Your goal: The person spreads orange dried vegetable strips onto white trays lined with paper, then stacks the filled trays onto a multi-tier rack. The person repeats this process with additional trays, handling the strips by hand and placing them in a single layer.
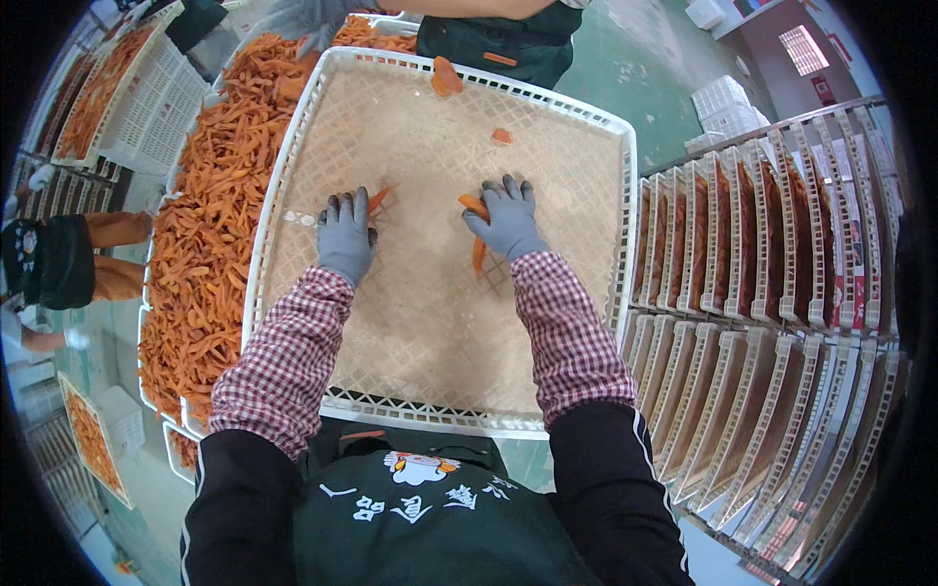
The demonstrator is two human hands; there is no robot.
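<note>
My left hand (346, 233), in a grey glove with dark fingertips, lies palm down on a mesh-lined white plastic tray (440, 322). An orange strip of food (379, 198), perhaps dried sweet potato, pokes out beside its index finger. My right hand (511, 218), gloved alike, rests on the tray's right half. Between its thumb and index finger sits another orange strip (473, 205). A further orange piece (478, 255) shows below that thumb, partly covered by the hand. Near the far rim lie a flat orange piece (446, 77) and a small chunk (502, 135).
Heaped orange strips (212, 220) fill white crates along the tray's left. To the right stands a rack of trays (747, 242). Across the tray, another person's gloved hand (311, 20) reaches over the heap. Another person in an apron (55, 256) stands at far left.
</note>
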